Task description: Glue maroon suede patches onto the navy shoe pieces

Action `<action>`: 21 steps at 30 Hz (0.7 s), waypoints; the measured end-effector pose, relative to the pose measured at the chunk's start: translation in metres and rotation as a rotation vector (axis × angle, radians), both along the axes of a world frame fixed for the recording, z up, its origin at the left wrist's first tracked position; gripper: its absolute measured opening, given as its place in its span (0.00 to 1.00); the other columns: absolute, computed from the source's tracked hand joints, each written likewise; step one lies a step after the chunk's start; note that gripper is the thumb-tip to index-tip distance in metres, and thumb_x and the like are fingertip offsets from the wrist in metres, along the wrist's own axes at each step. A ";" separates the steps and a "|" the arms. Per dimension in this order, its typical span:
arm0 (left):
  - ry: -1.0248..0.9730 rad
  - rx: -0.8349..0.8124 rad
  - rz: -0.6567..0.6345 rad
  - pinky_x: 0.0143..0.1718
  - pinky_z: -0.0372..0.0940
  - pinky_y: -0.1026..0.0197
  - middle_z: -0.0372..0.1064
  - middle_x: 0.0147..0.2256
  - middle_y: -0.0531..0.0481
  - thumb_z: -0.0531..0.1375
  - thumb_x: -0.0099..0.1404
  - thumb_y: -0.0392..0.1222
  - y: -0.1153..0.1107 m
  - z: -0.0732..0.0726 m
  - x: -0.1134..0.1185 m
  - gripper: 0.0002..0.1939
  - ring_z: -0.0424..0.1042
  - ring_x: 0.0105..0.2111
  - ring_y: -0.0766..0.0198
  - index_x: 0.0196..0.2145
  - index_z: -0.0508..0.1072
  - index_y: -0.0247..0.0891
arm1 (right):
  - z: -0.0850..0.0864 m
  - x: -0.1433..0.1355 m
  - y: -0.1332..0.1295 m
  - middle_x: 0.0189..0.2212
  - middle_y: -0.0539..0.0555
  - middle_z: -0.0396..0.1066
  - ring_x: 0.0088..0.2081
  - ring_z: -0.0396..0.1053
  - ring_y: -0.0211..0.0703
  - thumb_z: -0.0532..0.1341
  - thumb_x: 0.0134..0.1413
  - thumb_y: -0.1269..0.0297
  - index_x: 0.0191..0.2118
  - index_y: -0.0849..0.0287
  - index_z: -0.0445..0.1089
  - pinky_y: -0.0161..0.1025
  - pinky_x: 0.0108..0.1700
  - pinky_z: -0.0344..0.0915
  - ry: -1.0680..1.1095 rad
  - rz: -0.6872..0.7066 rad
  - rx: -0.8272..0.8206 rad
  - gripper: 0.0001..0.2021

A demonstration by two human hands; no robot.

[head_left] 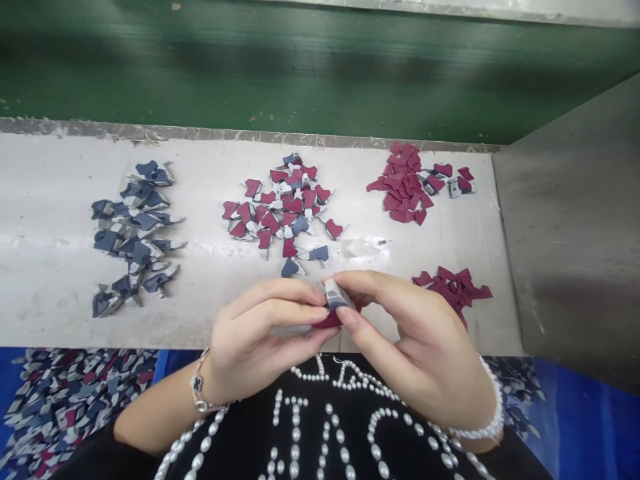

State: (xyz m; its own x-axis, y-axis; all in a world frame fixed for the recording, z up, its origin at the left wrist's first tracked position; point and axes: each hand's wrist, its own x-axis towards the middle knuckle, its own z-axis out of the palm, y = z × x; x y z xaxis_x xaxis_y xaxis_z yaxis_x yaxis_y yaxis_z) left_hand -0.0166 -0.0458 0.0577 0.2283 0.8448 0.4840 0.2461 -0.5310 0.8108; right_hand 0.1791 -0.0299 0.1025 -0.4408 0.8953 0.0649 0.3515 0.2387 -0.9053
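Note:
Between both hands, close to the table's front edge, is a small grey, white and maroon part. My left hand pinches its left, maroon side with the fingertips. The thumb and index finger of my right hand hold its upper and right side. Just beyond the hands lies a pile of assembled grey and maroon parts. A heap of maroon pieces sits at the back right, and a smaller maroon heap is partly hidden behind my right hand.
Blue-grey and white parts form a pile at the left of the white table. A small clear nozzle-like item lies mid-table. Blue bins with many parts stand below left and right. A green wall rises behind, a metal panel right.

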 end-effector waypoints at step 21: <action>-0.081 -0.070 0.045 0.43 0.78 0.62 0.75 0.41 0.48 0.71 0.57 0.28 -0.002 -0.008 -0.004 0.17 0.78 0.41 0.63 0.43 0.76 0.39 | -0.005 0.003 -0.004 0.53 0.54 0.73 0.53 0.70 0.40 0.54 0.70 0.70 0.64 0.61 0.59 0.36 0.57 0.66 -0.156 0.101 0.095 0.19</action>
State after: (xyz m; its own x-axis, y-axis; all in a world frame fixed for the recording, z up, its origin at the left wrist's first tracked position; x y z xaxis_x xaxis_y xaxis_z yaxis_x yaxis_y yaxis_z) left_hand -0.0203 -0.0474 0.0495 0.1525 0.8854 0.4391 0.2007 -0.4628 0.8635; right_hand 0.1820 -0.0338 0.0972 -0.5392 0.8392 0.0709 0.4554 0.3613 -0.8137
